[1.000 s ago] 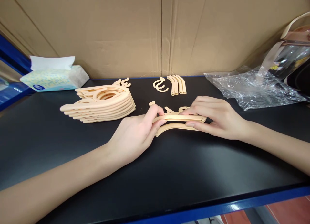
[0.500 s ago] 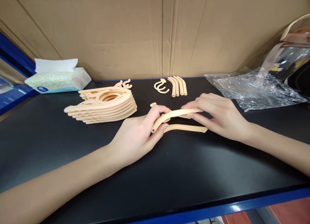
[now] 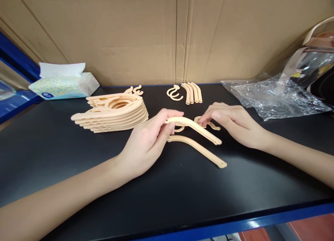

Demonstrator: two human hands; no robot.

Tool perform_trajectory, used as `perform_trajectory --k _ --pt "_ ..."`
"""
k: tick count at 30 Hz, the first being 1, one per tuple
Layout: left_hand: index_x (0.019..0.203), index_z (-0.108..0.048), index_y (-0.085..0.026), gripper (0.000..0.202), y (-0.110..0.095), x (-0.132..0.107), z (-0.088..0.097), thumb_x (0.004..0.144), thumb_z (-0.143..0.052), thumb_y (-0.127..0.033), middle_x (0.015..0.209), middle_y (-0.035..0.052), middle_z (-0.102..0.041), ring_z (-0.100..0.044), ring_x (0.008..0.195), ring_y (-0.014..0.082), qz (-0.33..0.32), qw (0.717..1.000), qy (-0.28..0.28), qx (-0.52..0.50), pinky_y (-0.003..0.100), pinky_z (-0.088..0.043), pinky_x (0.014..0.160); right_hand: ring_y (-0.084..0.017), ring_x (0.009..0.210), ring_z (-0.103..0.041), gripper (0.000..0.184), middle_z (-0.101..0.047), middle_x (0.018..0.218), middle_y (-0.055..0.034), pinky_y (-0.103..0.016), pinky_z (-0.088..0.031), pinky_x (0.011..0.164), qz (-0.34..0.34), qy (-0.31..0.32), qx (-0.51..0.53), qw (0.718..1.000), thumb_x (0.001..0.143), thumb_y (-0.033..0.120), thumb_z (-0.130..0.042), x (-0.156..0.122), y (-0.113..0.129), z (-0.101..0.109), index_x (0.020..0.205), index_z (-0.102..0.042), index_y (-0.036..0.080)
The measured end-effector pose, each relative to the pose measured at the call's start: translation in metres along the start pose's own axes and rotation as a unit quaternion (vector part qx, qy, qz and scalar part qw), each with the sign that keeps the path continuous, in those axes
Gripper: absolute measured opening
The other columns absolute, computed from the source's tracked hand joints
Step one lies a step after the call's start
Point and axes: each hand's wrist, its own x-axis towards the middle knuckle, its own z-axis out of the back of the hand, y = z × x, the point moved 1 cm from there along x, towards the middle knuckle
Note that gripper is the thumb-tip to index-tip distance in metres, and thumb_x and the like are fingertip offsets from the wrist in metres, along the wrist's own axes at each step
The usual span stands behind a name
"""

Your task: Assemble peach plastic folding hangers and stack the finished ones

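Note:
My left hand [image 3: 153, 140] pinches one end of a curved beige hanger arm [image 3: 195, 126], whose far end slants down to the right. Below it, a second hanger arm [image 3: 200, 149] reaches from beside my left fingers toward the right. My right hand [image 3: 227, 121] has its fingers curled onto a small beige hanger hook [image 3: 214, 126] behind the raised arm; the fingers partly cover it. Another curved beige piece [image 3: 179, 129] shows partly behind the held arm. To the left rests a stack of folded beige hangers [image 3: 112, 114].
Several hanger arms [image 3: 193, 93] and hooks [image 3: 173, 93] lie at the back of the black tabletop [image 3: 167, 199]. More hooks [image 3: 135, 90] sit behind the stack. A tissue pack [image 3: 62, 86] is back left; a clear plastic bag [image 3: 276, 98] and a handbag [image 3: 310, 67] are right.
My right hand has let go of the hanger arm's right end and moved onto the hook behind. The arm in my left hand now tilts down rightward, and the lower arm has swung nearer.

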Motion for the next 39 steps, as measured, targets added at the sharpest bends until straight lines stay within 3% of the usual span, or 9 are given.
perform_trajectory --k 4,12,16,20,26,29,32,36,39 --pt "0.115 -0.055 -0.019 0.019 -0.002 0.001 0.002 0.103 -0.045 -0.029 0.083 -0.0037 -0.057 -0.055 0.075 0.0071 0.029 0.991 -0.039 -0.121 0.016 -0.045 0.068 -0.019 0.085 -0.062 0.015 -0.071 0.092 -0.0042 -0.037 -0.046 0.081 0.016 -0.012 -0.079 0.997 0.098 0.025 -0.052 0.001 -0.002 -0.001 0.101 -0.066 0.022" --pt "0.096 -0.064 -0.021 0.022 -0.005 0.003 0.003 0.100 -0.053 -0.039 0.065 -0.0053 -0.043 -0.039 0.055 0.0063 0.115 0.935 -0.078 -0.325 0.015 -0.033 0.047 -0.020 0.088 -0.062 0.016 -0.069 0.096 -0.0067 -0.040 -0.044 0.081 0.015 -0.002 -0.138 0.990 0.098 0.026 -0.052 0.000 -0.007 -0.002 0.101 -0.067 0.021" --pt "0.095 -0.071 -0.026 0.023 -0.006 0.004 0.004 0.100 -0.053 -0.040 0.074 -0.0032 -0.052 -0.047 0.065 0.0060 0.154 0.911 -0.070 -0.377 0.012 -0.043 0.061 -0.020 0.087 -0.062 0.014 -0.070 0.094 -0.0056 -0.039 -0.044 0.079 0.013 -0.010 -0.138 0.990 0.098 0.026 -0.052 0.001 -0.008 -0.001 0.099 -0.066 0.022" --pt "0.096 -0.075 -0.026 0.023 -0.007 0.008 0.005 0.098 -0.057 -0.040 0.092 0.0002 -0.063 -0.056 0.081 0.0090 0.192 0.863 -0.025 -0.466 0.013 -0.049 0.069 -0.019 0.086 -0.062 0.014 -0.070 0.092 -0.0052 -0.038 -0.043 0.079 0.013 -0.009 -0.144 0.989 0.098 0.025 -0.053 0.001 -0.008 0.000 0.099 -0.067 0.021" --pt "0.104 -0.076 -0.023 0.028 -0.009 0.011 0.008 0.099 -0.054 -0.039 0.084 0.0019 -0.062 -0.057 0.074 0.0087 0.257 0.830 0.026 -0.495 0.015 -0.053 0.068 -0.020 0.086 -0.062 0.016 -0.070 0.092 -0.0053 -0.038 -0.043 0.079 0.017 -0.009 -0.149 0.989 0.098 0.025 -0.052 0.001 -0.009 0.000 0.098 -0.067 0.021" --pt "0.099 -0.075 -0.021 0.026 -0.009 0.010 0.009 0.096 -0.058 -0.040 0.080 0.0018 -0.062 -0.056 0.067 0.0088 0.292 0.842 0.010 -0.453 0.018 -0.052 0.062 -0.020 0.086 -0.062 0.017 -0.070 0.093 -0.0053 -0.039 -0.043 0.081 0.017 -0.005 -0.143 0.990 0.098 0.026 -0.051 0.001 -0.009 0.000 0.097 -0.067 0.022" --pt "0.076 -0.069 -0.016 0.037 -0.011 0.009 0.009 0.095 -0.057 -0.046 0.076 0.0026 -0.064 -0.055 0.060 0.0100 0.282 0.893 0.018 -0.351 0.021 -0.049 0.054 -0.019 0.087 -0.062 0.017 -0.070 0.094 -0.0054 -0.039 -0.043 0.082 0.027 0.007 -0.141 0.990 0.099 0.027 -0.050 0.000 -0.008 -0.001 0.099 -0.067 0.023" --pt "0.073 -0.059 -0.018 0.047 -0.011 0.006 0.010 0.102 -0.037 -0.047 0.058 -0.0026 -0.051 -0.047 0.051 0.0103 0.167 0.977 0.048 -0.126 0.023 -0.042 0.053 -0.019 0.086 -0.061 0.018 -0.068 0.096 -0.0060 -0.038 -0.042 0.081 0.046 0.023 -0.158 0.986 0.098 0.026 -0.050 -0.001 -0.005 -0.003 0.104 -0.067 0.022" --pt "0.089 -0.060 -0.019 0.036 -0.007 0.004 0.010 0.102 -0.036 -0.043 0.058 -0.0049 -0.051 -0.047 0.050 0.0108 0.072 0.992 0.045 0.088 0.023 -0.036 0.052 -0.018 0.087 -0.059 0.018 -0.068 0.098 -0.0067 -0.036 -0.042 0.081 0.060 0.030 -0.166 0.984 0.098 0.025 -0.052 -0.001 -0.004 -0.003 0.104 -0.068 0.019"
